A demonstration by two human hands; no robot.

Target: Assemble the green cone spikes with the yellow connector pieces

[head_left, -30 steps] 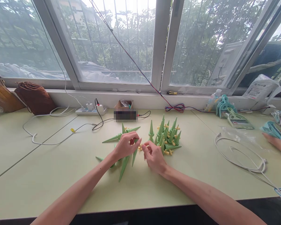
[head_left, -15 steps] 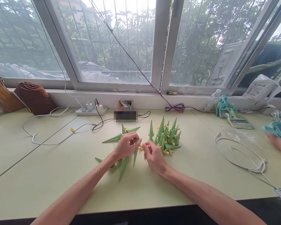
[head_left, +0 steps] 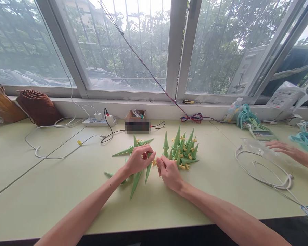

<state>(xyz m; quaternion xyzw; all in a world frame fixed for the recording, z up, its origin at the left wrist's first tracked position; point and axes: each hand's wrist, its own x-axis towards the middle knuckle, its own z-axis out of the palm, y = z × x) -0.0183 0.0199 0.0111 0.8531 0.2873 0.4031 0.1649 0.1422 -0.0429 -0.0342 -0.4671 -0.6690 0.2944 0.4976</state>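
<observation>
My left hand [head_left: 141,158] is closed, thumb and fingertips together, above several loose green plant watering spikes. One green watering spike [head_left: 148,173] slants down from under its fingertips and appears to be held there. Close beside it, my right hand [head_left: 169,172] is closed in a pinch; what it grips is hidden. Small yellow valve pieces [head_left: 154,161] show between the two hands. Other green spikes [head_left: 136,184] lie under and left of my left hand. Beyond my right hand stands a cluster of green spikes [head_left: 179,147] with yellow valves, and one upright spike [head_left: 165,143] apart from it.
A co-worker's hand [head_left: 287,152] reaches in from the right over a clear plastic bag [head_left: 256,145]. Near it are a coiled white cable [head_left: 237,160] and teal clip-like items [head_left: 243,116]. Behind stand a small box [head_left: 137,114], a power strip [head_left: 100,121] and a brown pouch [head_left: 38,107].
My hands stay nearly in place; the spike under my left hand shifts slightly. The co-worker's hand has left the teal item at the far right and moved left over the plastic bag.
</observation>
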